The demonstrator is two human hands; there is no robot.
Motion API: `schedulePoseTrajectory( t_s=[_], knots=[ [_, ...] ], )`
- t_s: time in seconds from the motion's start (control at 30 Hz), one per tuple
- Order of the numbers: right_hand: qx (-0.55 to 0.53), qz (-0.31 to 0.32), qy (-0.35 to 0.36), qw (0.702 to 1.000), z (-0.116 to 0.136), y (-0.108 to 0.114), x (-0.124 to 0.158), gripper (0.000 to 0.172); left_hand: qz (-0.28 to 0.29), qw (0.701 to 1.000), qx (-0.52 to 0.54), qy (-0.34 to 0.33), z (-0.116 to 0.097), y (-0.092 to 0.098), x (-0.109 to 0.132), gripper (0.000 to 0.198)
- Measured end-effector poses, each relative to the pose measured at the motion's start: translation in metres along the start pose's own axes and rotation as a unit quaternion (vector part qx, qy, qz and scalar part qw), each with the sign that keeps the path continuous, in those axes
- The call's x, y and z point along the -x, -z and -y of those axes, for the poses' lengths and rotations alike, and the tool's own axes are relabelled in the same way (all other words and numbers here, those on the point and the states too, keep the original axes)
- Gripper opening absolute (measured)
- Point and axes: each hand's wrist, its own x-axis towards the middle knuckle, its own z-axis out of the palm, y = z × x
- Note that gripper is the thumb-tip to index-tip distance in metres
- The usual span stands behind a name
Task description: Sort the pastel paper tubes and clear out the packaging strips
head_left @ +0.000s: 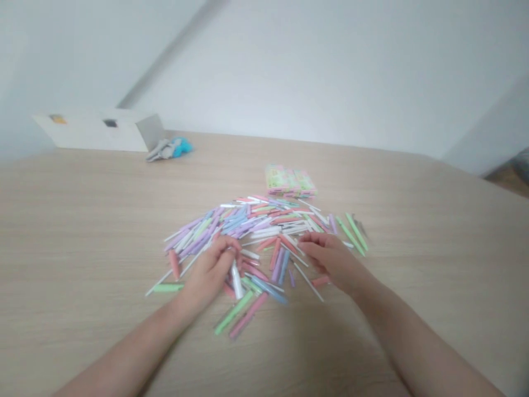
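On the left, a smooth white box (95, 133) with sharp edges and two small rectangular openings stands on the pale, wood-grained tabletop (103, 220). Just right of it lies a limp, crumpled grey-and-blue bundle (168, 149). The left hand (215, 264) curls over the near left of a loose heap of slim, smooth pen-like barrels and thin white rods (243, 221), pastel purple, white, blue, green and coral, spread across the table's middle. A glossy white tube (237, 282) juts from beneath its fingers. Behind the heap sits a flat-sided stack of pink-and-green packets (289, 181). The right hand (328, 255) bends its fingers at the heap's right side; two light-green barrels (356, 234) lie beyond.

Blur hides whether the left hand grips the tube; the right's fingertips are likewise unclear, its grasp uncertain. Print on the packets is illegible. Both forearms are cut off below.
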Motion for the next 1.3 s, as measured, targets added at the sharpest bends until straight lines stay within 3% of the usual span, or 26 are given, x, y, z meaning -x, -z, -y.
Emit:
schedulePoseTrajectory(
  t_s=[0.17,0.43,0.6,0.73,0.87,0.93,1.3],
  knots=[
    [-0.219,0.122,-0.022,0.968,0.005,-0.043,0.01,0.023,0.052,0.998,0.029,0.018,-0.004,-0.005,0.002,0.021],
    [-0.283,0.122,-0.008,0.951,-0.015,-0.072,0.011,0.024,0.13,0.992,0.005,-0.005,-0.005,-0.011,0.009,0.027],
    [-0.295,0.112,-0.003,0.949,-0.02,-0.08,0.015,0.018,0.129,0.986,-0.073,-0.071,-0.007,-0.015,0.011,0.017],
    [-0.294,0.102,0.004,0.95,-0.025,-0.082,0.015,0.014,0.128,0.982,-0.115,-0.078,-0.007,-0.015,0.011,0.016],
    [-0.377,0.097,0.005,0.921,-0.026,-0.076,0.012,0.009,0.1,0.984,-0.13,-0.064,-0.007,-0.012,0.011,0.017],
    [-0.401,0.087,0.006,0.912,-0.025,-0.073,0.012,0.015,0.095,0.985,-0.134,-0.059,-0.009,-0.011,0.012,0.017],
    [-0.353,0.085,-0.007,0.932,-0.023,-0.069,0.013,0.022,0.067,0.991,-0.098,-0.059,-0.012,-0.008,0.011,0.016]
  ],
)
